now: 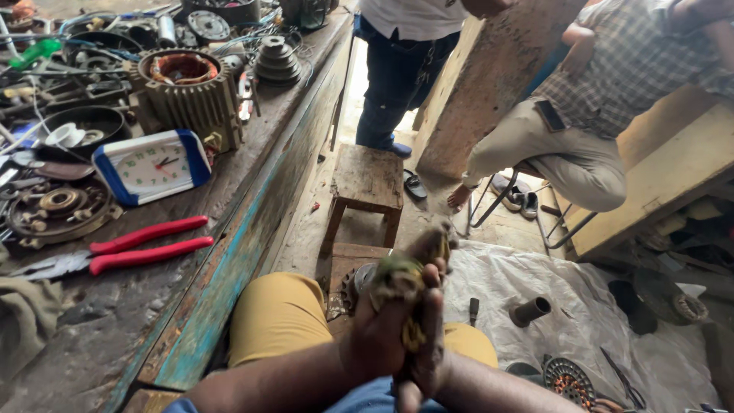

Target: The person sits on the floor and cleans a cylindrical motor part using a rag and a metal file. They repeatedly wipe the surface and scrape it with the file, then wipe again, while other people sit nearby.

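Both my hands are pressed together over my lap, above my yellow trousers (279, 313). My left hand (377, 329) and my right hand (430, 340) are both closed around a crumpled, dirty yellow-green rag (409, 271), which sticks out above the fingers. The rag's upper end is blurred. A small wooden stool (368, 180) stands on the floor just beyond my hands.
A cluttered workbench (191, 306) at the left holds red-handled pliers (145, 246), a blue-and-white clock (153, 166) and a motor stator (187, 88). One person stands ahead (405, 69); another sits on a stool at the right (581, 115). A white sheet (581, 306) holds a metal tube (530, 310).
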